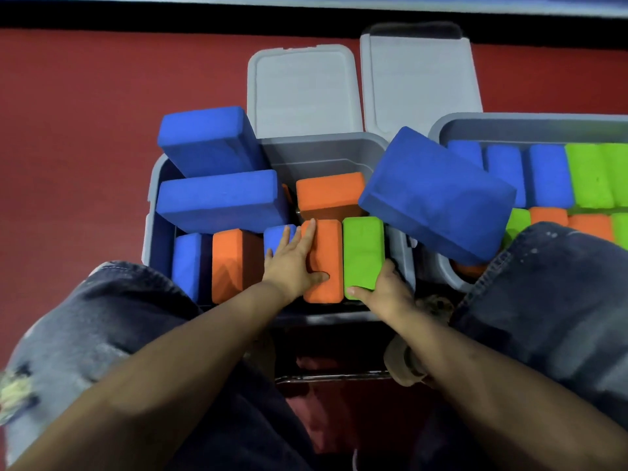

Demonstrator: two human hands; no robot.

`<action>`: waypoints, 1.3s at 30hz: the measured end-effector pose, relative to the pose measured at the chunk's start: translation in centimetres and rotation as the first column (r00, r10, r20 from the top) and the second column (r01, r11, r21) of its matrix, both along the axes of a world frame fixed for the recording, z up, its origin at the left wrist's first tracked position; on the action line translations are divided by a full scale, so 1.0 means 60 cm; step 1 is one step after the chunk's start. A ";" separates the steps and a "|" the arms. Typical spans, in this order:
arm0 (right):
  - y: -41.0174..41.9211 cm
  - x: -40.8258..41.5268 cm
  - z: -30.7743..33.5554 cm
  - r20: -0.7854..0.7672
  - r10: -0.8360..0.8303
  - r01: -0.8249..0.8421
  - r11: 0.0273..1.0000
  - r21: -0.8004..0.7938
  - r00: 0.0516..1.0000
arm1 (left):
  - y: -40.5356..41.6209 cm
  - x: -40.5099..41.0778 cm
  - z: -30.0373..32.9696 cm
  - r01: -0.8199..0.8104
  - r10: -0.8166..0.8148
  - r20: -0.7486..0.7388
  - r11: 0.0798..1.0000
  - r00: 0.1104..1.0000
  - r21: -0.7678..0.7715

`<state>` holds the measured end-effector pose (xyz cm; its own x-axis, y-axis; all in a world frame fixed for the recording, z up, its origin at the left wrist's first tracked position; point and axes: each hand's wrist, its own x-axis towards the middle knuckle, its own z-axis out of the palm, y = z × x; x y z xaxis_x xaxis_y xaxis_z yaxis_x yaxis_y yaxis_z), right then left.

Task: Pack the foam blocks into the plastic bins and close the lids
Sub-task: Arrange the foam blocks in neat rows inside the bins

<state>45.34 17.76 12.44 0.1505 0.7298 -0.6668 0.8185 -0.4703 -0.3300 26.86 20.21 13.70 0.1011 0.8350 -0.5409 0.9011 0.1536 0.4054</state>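
The left hand (294,263) lies flat with straight fingers spread. It presses on top of the orange block (323,263) and its fingertips also touch a small blue block (277,234) beside it. That grip is released, holding nothing. The right hand (384,290) grasps the green block (363,253): the thumb curls over its near end and the fingers seem to wrap its right side, though they are partly hidden.

The orange and green blocks stand side by side, touching, with their long sides pointing away from the person. Both sit at the near right part of the middle bin (153,212). The green block is just ahead of the right hand.

More blocks fill this bin. Two big blue blocks (221,198) lie tilted on the left, sticking up over the rim. Another big blue block (438,195) leans across the gap to the right bin (509,122), which holds rows of blue, green and orange blocks. Two grey lids (302,93) lie flat on the red floor (85,113) behind the bins.
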 end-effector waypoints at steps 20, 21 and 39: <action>0.066 -0.001 -0.049 0.045 0.545 -0.535 0.833 -0.139 0.837 | 0.087 0.026 -0.067 0.054 -0.152 -0.328 0.956 0.932 -0.289; 0.066 0.001 -0.047 0.042 0.554 -0.542 0.826 -0.155 0.832 | 0.087 0.028 -0.069 0.062 -0.166 -0.342 0.954 0.925 -0.294; 0.076 -0.070 0.127 -0.331 0.131 -0.184 0.974 -0.135 0.934 | 0.048 -0.106 0.161 0.159 -0.190 -0.116 0.959 0.975 -0.234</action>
